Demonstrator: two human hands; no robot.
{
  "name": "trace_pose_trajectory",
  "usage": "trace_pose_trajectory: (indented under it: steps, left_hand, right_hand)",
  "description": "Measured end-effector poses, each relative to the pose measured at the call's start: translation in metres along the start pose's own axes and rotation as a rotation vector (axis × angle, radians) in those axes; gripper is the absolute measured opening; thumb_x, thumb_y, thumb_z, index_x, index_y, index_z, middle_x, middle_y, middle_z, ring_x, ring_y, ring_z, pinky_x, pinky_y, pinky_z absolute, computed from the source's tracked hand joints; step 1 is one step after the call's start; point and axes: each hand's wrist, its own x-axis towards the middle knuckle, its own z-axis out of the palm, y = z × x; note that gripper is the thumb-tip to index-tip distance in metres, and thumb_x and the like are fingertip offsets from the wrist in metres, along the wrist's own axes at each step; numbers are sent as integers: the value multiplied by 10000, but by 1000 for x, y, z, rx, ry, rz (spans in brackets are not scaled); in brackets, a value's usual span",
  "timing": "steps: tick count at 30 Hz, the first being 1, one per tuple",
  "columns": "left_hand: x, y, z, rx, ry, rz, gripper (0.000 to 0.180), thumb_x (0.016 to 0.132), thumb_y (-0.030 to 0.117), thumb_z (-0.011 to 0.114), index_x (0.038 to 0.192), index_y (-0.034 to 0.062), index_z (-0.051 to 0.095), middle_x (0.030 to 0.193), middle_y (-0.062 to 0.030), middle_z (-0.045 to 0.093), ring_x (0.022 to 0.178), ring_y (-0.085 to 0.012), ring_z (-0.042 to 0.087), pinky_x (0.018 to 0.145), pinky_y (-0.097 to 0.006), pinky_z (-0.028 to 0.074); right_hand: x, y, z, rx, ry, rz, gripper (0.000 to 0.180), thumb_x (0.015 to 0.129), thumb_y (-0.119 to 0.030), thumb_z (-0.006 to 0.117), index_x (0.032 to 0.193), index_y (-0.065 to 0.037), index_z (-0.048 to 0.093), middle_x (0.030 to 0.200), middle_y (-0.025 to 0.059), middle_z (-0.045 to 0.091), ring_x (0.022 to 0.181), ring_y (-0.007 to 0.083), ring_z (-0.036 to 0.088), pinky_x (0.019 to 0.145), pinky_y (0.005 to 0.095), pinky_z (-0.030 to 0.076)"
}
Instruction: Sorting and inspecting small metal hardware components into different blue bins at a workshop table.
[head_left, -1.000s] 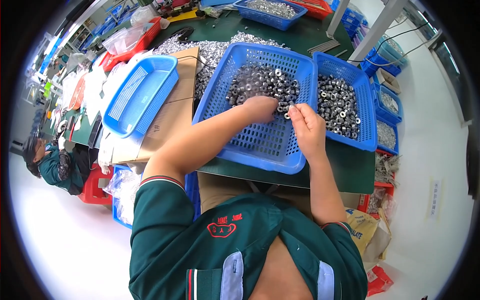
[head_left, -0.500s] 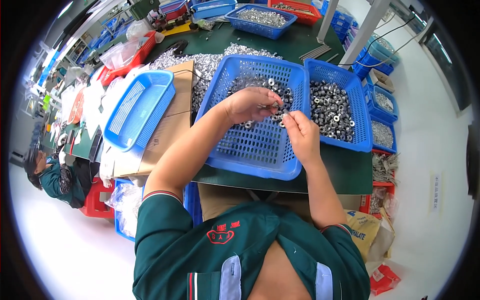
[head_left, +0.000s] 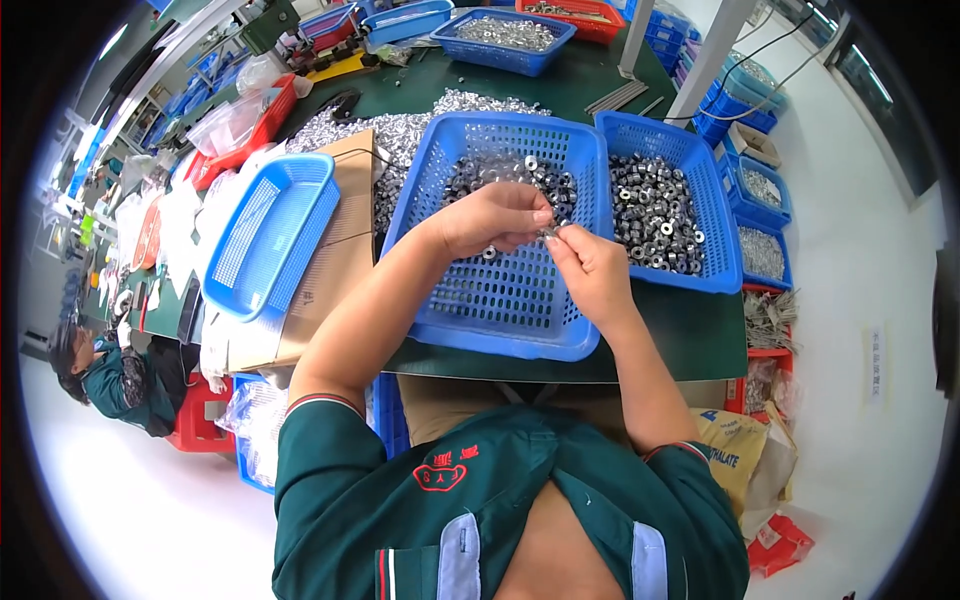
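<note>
Over a large blue perforated basket (head_left: 500, 322), my two hands meet at the fingertips. My left hand (head_left: 497, 218) is closed, its thumb and fingers pinching a small metal part (head_left: 549, 232). From the right, my right hand (head_left: 592, 272) pinches at the same spot, its thumb and index finger against the part. The part's exact shape is mostly hidden by the fingers. Below and behind my left hand, dark and silvery ring-shaped metal pieces (head_left: 562, 190) lie in the far half of the basket.
To the right stands a second blue basket (head_left: 722, 270) full of similar rings. A light-blue basket (head_left: 225, 290) rests on cardboard (head_left: 345, 235) at left. Loose silvery parts (head_left: 400, 128) are heaped behind. Metal rods (head_left: 615, 97) lie near a white post (head_left: 715, 60). A co-worker (head_left: 125, 385) sits far left.
My right fingertips have come up against those of my left hand. The left fingers have closed more tightly around the small part. The whole view has shifted slightly.
</note>
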Motion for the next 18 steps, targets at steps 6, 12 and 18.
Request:
trace_pose_trajectory:
  steps: [6,12,18]
  left_hand:
    - [0,-3,1,88,59,-15,201,937,247,615,915,57,551,682,16,487,538,-40,379,439,-185,255]
    - [0,-5,4,10,85,31,198,932,226,625,912,44,551,704,-3,522,546,-50,413,436,-190,283]
    - [1,0,16,181,132,191,152,915,157,635,958,24,576,761,-9,576,597,-54,476,508,-192,358]
  right_hand:
    - [2,-5,3,-237,19,-165,125,877,-134,627,832,-24,589,619,149,557,542,317,560,505,379,426]
    - [2,-2,3,-203,28,-94,150,891,-149,605,811,-23,590,612,154,551,533,318,561,498,382,424]
    - [8,-3,-9,80,-76,166,270,905,-239,588,753,-16,587,604,163,579,544,324,578,508,399,421]
